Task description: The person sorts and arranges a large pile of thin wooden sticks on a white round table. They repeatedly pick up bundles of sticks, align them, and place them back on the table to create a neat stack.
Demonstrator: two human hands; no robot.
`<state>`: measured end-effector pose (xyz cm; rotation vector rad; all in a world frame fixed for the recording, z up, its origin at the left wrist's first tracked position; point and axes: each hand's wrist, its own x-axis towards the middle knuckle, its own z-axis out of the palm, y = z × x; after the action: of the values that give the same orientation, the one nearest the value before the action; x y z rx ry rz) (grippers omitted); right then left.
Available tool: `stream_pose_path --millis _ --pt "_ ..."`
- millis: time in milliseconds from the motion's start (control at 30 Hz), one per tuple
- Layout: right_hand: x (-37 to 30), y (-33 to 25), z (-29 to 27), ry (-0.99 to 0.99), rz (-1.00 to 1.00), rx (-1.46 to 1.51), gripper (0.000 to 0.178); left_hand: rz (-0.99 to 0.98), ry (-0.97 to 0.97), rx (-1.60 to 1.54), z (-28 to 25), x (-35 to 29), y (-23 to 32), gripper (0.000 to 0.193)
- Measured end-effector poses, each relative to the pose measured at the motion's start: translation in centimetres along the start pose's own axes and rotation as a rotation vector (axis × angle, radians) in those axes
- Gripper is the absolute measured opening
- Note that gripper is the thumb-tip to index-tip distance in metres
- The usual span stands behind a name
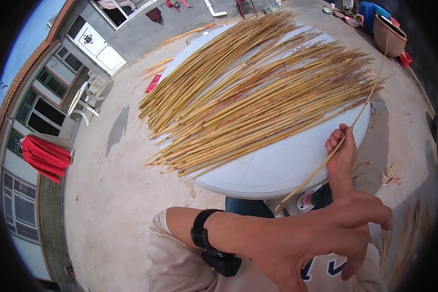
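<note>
My right hand (343, 151) is closed around one long dry stalk (301, 186) by the near right edge of the white round table (263, 173). The stalk slants from its cut lower end near my lap up past the table toward the far right. In front of my right forearm, my left hand (321, 238) reaches across above my lap, fingers apart and somewhat bent, holding nothing. A black strap (199, 228) with a small black device circles my left wrist. Many similar stalks (248, 117) lie on the table in two loose rows, feathery heads toward the far right.
Loose stalks (409, 238) and scraps lie on the ground at lower right. A large brown pot (389, 36) and blue containers stand far right. On the left are a white plastic chair (85, 102) and a hanging red garment (46, 158). A white door (100, 48) is in the wall behind.
</note>
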<state>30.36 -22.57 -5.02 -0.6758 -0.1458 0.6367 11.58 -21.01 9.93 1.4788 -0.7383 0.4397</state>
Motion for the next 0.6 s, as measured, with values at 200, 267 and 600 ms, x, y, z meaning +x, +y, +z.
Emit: stream_pose_path --millis 200,267,600 --pt "0.2 -0.2 0.0 0.000 -0.010 0.002 0.026 0.034 -0.010 0.012 0.3 -0.1 -0.3 0.060" --pt "0.0 0.1 -0.2 -0.002 0.012 0.023 0.027 0.015 -0.024 -0.041 0.0 -0.1 0.0 0.055" --pt "-0.1 0.0 0.3 0.016 0.005 0.005 0.028 0.210 0.109 0.014 1.0 -0.6 -2.0 0.064"
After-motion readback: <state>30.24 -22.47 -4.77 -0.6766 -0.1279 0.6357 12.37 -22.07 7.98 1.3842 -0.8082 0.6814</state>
